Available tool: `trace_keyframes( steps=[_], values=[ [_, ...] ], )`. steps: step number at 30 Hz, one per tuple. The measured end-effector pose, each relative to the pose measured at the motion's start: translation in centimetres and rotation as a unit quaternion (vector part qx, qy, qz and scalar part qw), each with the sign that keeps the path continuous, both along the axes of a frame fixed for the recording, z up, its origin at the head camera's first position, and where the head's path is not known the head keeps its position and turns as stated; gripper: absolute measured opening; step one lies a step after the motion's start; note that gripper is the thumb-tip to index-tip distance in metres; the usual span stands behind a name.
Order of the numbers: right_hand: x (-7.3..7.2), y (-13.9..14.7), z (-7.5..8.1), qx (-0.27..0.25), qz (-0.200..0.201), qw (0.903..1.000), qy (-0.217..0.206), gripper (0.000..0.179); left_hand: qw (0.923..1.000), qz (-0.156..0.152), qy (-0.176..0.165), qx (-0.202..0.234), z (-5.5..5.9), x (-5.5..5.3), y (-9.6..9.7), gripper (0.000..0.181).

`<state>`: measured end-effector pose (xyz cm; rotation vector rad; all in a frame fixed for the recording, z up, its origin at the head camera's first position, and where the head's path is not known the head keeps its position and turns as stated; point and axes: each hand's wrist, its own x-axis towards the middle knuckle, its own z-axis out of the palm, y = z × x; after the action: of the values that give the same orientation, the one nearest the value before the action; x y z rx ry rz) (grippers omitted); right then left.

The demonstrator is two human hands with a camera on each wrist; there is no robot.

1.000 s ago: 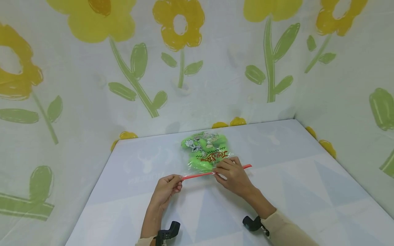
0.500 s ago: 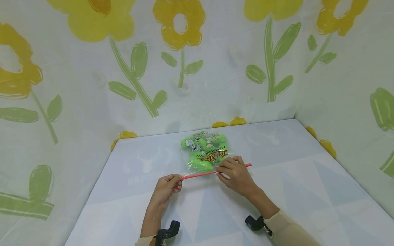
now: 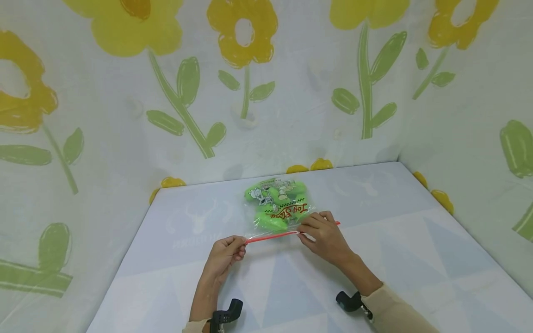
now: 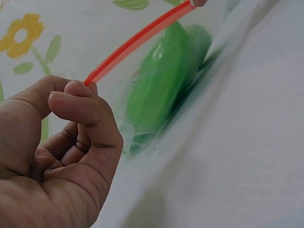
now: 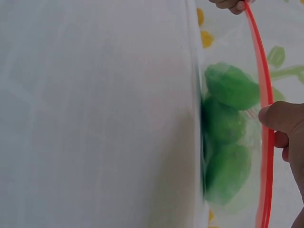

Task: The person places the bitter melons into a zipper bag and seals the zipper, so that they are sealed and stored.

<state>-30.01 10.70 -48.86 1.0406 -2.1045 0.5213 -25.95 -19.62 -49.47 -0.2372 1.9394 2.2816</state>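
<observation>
A clear zip bag (image 3: 287, 213) with a cartoon print and red lettering lies mid-table, its red zip edge (image 3: 270, 237) toward me. Several rounded green things (image 5: 227, 175) show through the plastic; their kind is blurred by the bag. My left hand (image 3: 225, 255) pinches the left end of the zip between thumb and curled index finger, raised off the table in the left wrist view. Further right along the same strip, my right hand (image 3: 324, 237) pinches the zip, thumb (image 5: 270, 116) on the near side. A small pale spot shows on the zip at these fingertips.
The white and pale-blue patterned table (image 3: 291, 286) reaches back to a cloth wall (image 3: 283, 134) printed with yellow flowers. Another cloth wall (image 3: 470, 115) rises along the right. Black wrist cameras (image 3: 226, 315) sit on both forearms.
My right hand has slid a little to the right along the red zip, so more of the strip shows between the hands. The left hand and the bag have stayed in place.
</observation>
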Motion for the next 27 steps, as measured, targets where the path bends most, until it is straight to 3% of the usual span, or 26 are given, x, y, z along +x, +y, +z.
trace_keyframes(
  steps=[27],
  values=[
    [-0.2,2.9,0.2,-0.002,-0.014,0.9998,-0.014,0.017,0.9999,0.008,-0.001,-0.007,0.0,0.0,-0.1,0.014]
  ],
)
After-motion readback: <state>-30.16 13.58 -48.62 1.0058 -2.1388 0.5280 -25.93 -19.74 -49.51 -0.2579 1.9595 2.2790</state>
